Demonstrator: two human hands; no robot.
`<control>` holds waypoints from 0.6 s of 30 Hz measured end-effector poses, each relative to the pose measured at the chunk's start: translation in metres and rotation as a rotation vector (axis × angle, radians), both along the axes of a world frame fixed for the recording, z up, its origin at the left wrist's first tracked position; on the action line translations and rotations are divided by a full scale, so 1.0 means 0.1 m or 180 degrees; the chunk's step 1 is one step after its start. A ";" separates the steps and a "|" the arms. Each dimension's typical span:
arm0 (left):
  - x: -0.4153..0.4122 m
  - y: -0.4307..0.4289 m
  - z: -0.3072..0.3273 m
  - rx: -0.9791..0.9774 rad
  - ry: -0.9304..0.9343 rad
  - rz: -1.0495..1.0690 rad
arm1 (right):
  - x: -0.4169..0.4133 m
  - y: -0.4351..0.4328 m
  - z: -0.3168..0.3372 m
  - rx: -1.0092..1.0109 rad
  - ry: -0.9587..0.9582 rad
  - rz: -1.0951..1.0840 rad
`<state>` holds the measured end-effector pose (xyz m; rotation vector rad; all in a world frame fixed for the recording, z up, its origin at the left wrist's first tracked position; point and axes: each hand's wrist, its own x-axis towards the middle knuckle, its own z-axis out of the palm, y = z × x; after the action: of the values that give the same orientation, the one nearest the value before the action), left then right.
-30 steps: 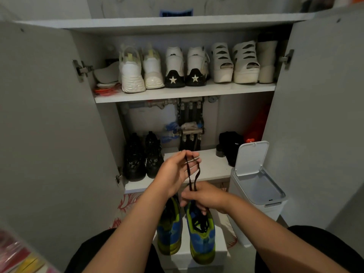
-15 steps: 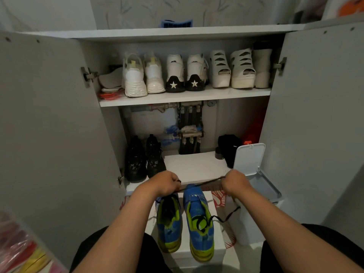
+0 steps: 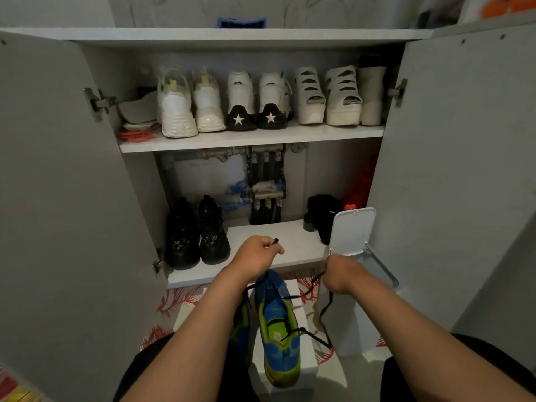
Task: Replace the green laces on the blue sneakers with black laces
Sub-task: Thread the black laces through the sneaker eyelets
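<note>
In front of the open cupboard [image 3: 58, 198], the blue sneakers [image 3: 278, 323] sat on a white box [image 3: 304, 313], raised, I judged, for easier reach. My left hand [image 3: 255, 256] and right hand [image 3: 340, 271] each had fingers curled tight round an end of the black lace [image 3: 324, 311], probably evening it through the right-hand shoe. A second earlier the hands were close together; now they were spread apart.

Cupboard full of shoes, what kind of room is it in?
Probably a home hallway: a shoe cupboard with white shoes and black boots on its shelves, and a small bin beside it.
</note>
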<state>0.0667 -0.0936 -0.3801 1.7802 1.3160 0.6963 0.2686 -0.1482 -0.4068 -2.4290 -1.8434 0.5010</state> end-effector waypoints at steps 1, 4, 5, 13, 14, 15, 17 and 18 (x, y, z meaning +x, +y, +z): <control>0.03 0.01 0.00 0.0049 -0.0042 0.0008 | -0.02 0.03 -0.02 -0.0077 -0.0033 0.0147; 0.10 0.03 0.02 0.0035 -0.0297 -0.0030 | -0.11 0.17 -0.03 0.0141 0.0995 0.0246; 0.11 0.04 0.02 -0.0023 -0.0357 -0.0097 | -0.16 0.21 -0.02 0.0273 0.1582 0.0185; 0.11 0.28 -0.13 -0.0110 -0.0291 -0.0572 | -0.22 0.49 -0.01 -0.0289 0.3840 -0.0140; 0.11 0.32 -0.17 -0.0178 -0.0282 -0.0648 | -0.20 0.53 -0.03 -0.0353 0.3845 -0.0150; 0.12 0.35 -0.20 -0.0232 -0.0260 -0.0728 | -0.18 0.56 -0.04 -0.0403 0.3800 -0.0112; 0.14 0.42 -0.27 -0.0258 -0.0197 -0.0817 | -0.14 0.62 -0.09 -0.0442 0.3560 0.0025; 0.15 0.44 -0.28 -0.0252 -0.0213 -0.0815 | -0.12 0.64 -0.10 -0.0389 0.3380 0.0085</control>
<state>0.0813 -0.0500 -0.4081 1.8044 1.0336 0.5488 0.2564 -0.0845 -0.4167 -1.5799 -1.3453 1.5371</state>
